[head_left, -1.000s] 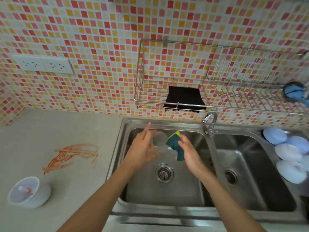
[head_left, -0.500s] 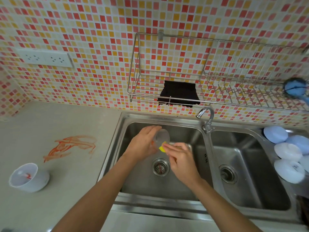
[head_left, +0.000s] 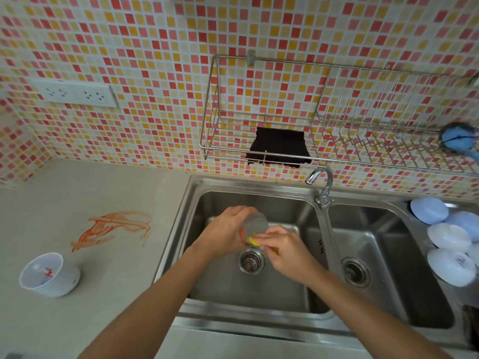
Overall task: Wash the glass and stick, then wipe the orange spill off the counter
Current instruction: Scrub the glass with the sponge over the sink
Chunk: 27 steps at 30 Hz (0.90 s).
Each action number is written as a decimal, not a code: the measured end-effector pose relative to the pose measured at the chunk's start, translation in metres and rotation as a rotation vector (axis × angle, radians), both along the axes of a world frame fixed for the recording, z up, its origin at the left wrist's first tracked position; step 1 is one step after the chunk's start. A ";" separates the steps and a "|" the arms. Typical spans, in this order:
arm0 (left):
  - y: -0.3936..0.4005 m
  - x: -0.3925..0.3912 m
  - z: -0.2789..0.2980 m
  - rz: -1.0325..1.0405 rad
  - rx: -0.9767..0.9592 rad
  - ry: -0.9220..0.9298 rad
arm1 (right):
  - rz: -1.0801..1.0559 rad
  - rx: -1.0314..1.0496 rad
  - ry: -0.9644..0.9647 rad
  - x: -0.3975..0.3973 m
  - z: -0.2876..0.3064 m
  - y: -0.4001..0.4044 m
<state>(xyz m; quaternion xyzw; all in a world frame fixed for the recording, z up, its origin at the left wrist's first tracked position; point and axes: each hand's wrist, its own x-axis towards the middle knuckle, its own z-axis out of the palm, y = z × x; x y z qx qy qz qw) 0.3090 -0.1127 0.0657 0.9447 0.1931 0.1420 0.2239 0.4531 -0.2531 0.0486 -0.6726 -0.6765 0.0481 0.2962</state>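
Observation:
Over the left basin of the steel sink (head_left: 181, 224), my left hand (head_left: 225, 231) grips a clear glass (head_left: 255, 224), tilted with its base toward me. My right hand (head_left: 287, 252) presses a sponge (head_left: 252, 240) against the glass's lower side; only a yellow edge of the sponge shows under my fingers. An orange spill (head_left: 111, 229) is smeared on the grey counter (head_left: 77, 193) left of the sink. The stick is not clearly visible.
A white bowl (head_left: 49, 274) with a red-marked item inside stands at the counter's front left. The tap (head_left: 322, 182) rises between the basins. Several pale bowls (head_left: 451, 255) lie upside down on the right. A wire rack (head_left: 337, 125) holds a black cloth (head_left: 280, 147).
My right hand has brought the sponge from beside the glass to press against it, hiding the green side. Both hands sit lower in the basin, closer together.

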 end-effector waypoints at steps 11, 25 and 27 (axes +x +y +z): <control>0.015 -0.001 0.007 -0.009 -0.144 0.005 | 0.075 0.177 -0.562 0.018 0.007 0.013; 0.014 -0.015 -0.002 0.281 0.015 -0.251 | -0.041 0.166 -0.350 -0.019 0.016 0.033; 0.019 -0.020 0.004 0.220 0.013 -0.232 | 0.008 0.143 -0.330 -0.021 0.015 0.032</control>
